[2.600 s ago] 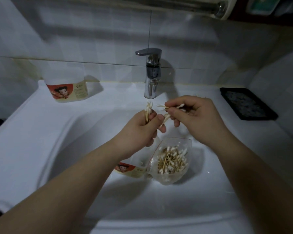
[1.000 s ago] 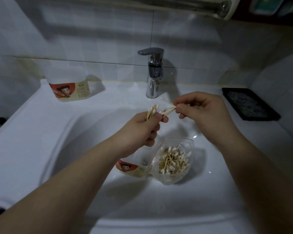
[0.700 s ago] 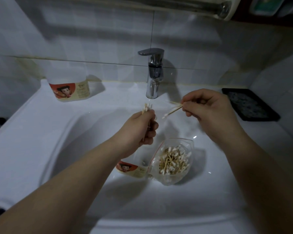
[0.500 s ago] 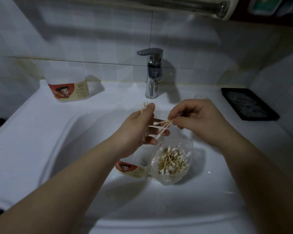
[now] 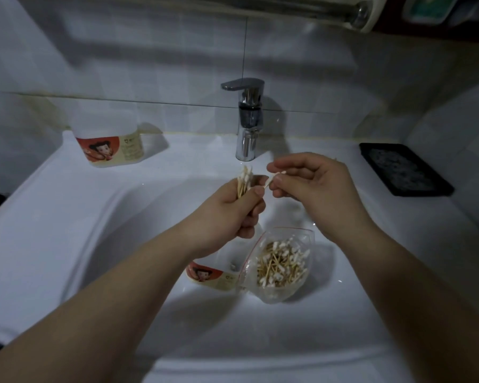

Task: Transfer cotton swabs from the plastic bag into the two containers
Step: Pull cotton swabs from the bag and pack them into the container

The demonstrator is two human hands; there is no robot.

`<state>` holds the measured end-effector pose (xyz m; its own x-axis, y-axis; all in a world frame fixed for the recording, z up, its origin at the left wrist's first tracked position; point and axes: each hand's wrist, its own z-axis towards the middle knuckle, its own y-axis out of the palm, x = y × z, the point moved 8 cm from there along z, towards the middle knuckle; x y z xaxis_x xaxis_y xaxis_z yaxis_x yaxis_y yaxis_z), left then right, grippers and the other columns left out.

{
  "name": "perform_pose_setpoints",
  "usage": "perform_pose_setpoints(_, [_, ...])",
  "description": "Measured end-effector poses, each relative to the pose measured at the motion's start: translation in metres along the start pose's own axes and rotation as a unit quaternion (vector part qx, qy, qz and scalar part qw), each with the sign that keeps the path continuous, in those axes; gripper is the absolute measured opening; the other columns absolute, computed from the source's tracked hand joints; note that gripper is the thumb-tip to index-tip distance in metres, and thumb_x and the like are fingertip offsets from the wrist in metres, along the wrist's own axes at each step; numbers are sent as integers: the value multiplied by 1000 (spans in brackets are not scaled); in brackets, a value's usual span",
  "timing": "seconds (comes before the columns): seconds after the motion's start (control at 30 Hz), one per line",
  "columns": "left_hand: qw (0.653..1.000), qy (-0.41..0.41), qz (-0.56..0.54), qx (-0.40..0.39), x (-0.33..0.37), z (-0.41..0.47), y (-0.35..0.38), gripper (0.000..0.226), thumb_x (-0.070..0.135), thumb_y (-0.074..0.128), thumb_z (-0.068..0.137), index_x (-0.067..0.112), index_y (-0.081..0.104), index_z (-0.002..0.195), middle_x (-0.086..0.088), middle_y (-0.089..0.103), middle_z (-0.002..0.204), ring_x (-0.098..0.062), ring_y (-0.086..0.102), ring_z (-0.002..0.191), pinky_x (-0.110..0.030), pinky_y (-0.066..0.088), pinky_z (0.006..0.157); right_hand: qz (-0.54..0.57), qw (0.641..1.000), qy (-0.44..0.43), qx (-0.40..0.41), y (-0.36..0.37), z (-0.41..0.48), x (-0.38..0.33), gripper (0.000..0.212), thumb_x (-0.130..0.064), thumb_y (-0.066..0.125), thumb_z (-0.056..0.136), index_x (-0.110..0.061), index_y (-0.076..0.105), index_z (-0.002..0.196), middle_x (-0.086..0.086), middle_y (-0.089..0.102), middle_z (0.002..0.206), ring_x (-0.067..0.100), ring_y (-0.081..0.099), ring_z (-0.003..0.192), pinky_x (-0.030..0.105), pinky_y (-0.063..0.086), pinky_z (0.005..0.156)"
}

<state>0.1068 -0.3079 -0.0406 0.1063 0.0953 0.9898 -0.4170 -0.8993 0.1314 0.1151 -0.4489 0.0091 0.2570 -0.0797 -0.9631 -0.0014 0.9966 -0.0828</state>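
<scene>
Two hands: I saw both raised over the sink [image 5: 67, 217] at mid-frame, just below the tap [image 5: 248, 120], almost touching each other.
Left hand [image 5: 233, 211]: fingers curled round a bundle of swabs [image 5: 244, 181], thumb pressed across the sticks.
Bundle axis: near upright, white tips pointing up toward the tap.
Right hand [image 5: 315, 189]: thumb and forefinger pinched a few loose swabs [image 5: 271, 179].
Loose swabs axis: slanted, tips pointing left, just beside the bundle.
Plastic bag [image 5: 282, 261]: in the basin, lower centre-right, open at the top; its swabs lay jumbled, pointing every way.
Near container [image 5: 213, 275]: in the basin, against the bag's left edge, partly hidden by the left wrist.
Far container [image 5: 109, 145]: upright on the ledge, upper left.
Black tray [image 5: 404, 168]: right ledge.
</scene>
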Motion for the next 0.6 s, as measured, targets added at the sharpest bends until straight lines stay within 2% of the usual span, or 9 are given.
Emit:
perform_pose_setpoints(0.07, [1000, -13, 19, -6, -3, -1, 1, 25, 28, 41, 110, 18, 62, 102, 5, 39, 65, -10, 28, 54, -20, 31, 48, -35, 999, -15, -4, 1, -1, -1, 23, 6, 69, 90, -6, 75, 107, 8, 78, 84, 15, 73, 73, 22, 57, 75])
perform_pose_setpoints(0.17, [999, -37, 31, -8, -6, -2, 1, 29, 34, 42, 109, 13, 60, 99, 7, 39, 63, -8, 31, 51, -19, 32, 46, -119, 991, -46, -30, 7, -3, -2, 24, 0, 67, 94, -15, 76, 110, -7, 78, 87, 1, 71, 80, 13, 52, 78])
perform_pose_setpoints(0.3, [999, -32, 17, -9, -5, -3, 4, 27, 30, 44, 108, 15, 55, 88, 5, 39, 63, -9, 32, 53, -18, 32, 46, -166, 978, -50, -117, 24, -9, 2, 34, -4, 56, 101, -31, 71, 116, -14, 75, 93, -2, 68, 88, 15, 50, 83])
perform_pose_setpoints(0.37, [999, -32, 9, -17, -4, -3, 4, 27, 27, 45, 108, 16, 54, 85, 5, 36, 63, -9, 30, 56, -19, 31, 48, -176, 972, -40, -151, 29, -11, 5, 40, -4, 52, 103, -33, 65, 126, -18, 73, 109, -5, 66, 100, 17, 51, 86])
perform_pose_setpoints(0.43, [998, -54, -25, -15, -6, -4, 4, 25, 25, 46, 108, 16, 53, 86, 5, 39, 64, -9, 32, 57, -19, 33, 50, -212, 961, -45, -171, 31, -13, 7, 48, -8, 57, 100, -33, 56, 141, -15, 64, 131, -5, 57, 123, 24, 52, 97])
perform_pose_setpoints(0.53, [992, -83, -99, 6, -9, -4, 3, 20, 23, 47, 108, 15, 53, 91, 2, 48, 67, -10, 43, 56, -20, 41, 52, -310, 924, -57, -215, 36, -20, 9, 87, -39, 79, 83, -40, 31, 157, -12, 48, 146, 1, 44, 135, 31, 46, 107])
perform_pose_setpoints(0.6, [985, -83, -149, 12, -8, -4, 4, 19, 21, 47, 108, 12, 53, 92, 0, 49, 69, -11, 46, 58, -22, 45, 54, -370, 893, -49, -252, 44, -24, 11, 122, -53, 89, 66, -38, 14, 162, -17, 31, 158, -3, 26, 144, 23, 33, 116])
